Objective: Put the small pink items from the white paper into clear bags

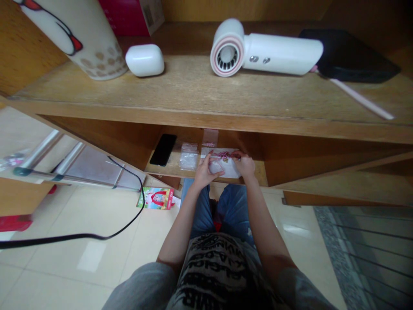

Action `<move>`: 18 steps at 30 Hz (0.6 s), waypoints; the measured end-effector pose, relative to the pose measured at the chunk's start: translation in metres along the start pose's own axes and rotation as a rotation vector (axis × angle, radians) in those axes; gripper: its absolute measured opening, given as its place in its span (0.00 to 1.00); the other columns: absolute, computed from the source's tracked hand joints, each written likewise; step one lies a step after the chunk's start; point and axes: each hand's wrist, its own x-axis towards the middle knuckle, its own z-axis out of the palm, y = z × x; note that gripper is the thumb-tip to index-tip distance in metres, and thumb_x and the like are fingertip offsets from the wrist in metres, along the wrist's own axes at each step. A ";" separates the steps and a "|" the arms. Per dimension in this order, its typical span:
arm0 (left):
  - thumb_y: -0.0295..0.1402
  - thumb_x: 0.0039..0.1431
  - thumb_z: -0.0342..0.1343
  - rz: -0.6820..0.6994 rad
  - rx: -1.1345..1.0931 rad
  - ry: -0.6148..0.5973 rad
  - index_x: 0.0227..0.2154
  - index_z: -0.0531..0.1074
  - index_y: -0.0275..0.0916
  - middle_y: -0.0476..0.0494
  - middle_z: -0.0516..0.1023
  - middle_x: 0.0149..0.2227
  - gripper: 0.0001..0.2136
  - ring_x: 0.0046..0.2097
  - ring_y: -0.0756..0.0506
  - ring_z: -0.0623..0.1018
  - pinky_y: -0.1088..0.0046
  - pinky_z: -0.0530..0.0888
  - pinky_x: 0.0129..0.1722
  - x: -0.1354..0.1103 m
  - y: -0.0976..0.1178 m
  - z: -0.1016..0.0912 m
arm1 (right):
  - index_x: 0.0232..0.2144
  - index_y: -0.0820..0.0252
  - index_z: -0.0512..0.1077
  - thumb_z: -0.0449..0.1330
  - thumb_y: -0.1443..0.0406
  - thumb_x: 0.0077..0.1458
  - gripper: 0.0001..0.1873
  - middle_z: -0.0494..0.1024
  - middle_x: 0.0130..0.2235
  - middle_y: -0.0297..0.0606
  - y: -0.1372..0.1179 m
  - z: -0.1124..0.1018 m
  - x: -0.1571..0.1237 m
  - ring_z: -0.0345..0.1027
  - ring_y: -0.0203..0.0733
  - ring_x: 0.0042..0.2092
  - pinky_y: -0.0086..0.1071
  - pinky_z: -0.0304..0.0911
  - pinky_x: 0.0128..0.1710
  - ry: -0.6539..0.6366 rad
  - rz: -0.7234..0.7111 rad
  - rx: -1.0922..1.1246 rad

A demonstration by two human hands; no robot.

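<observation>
On the lower shelf lies a white sheet with a small pile of pink beads or trinkets on it. My left hand rests at the sheet's left side, thumb and fingers apart. Between them is something clear, perhaps a small plastic bag. At the right of the pile, my right hand has its fingers drawn together; what they hold, if anything, is too small to make out. A stack of clear plastic bags lies left of the sheet, and a pinkish clear packet sits behind it.
A black phone lies left of the bags. The upper shelf juts out above my hands, bearing a cup, a white earbud case, a handheld fan and a black box. A black cable hangs at left.
</observation>
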 end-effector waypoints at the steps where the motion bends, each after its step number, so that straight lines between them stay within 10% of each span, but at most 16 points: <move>1: 0.40 0.42 0.65 0.000 0.000 0.001 0.57 0.52 0.41 0.43 0.73 0.48 0.40 0.54 0.41 0.67 0.61 0.63 0.54 0.000 0.000 0.000 | 0.37 0.53 0.75 0.54 0.63 0.52 0.12 0.79 0.36 0.37 0.000 0.000 0.000 0.71 0.42 0.36 0.29 0.60 0.32 0.001 0.002 0.004; 18: 0.41 0.42 0.65 0.032 -0.029 0.009 0.59 0.48 0.41 0.41 0.73 0.48 0.43 0.54 0.41 0.68 0.61 0.64 0.53 0.000 -0.005 0.004 | 0.33 0.57 0.74 0.53 0.54 0.51 0.16 0.73 0.24 0.32 -0.007 0.024 -0.035 0.64 0.35 0.26 0.27 0.55 0.27 -0.102 -0.108 0.426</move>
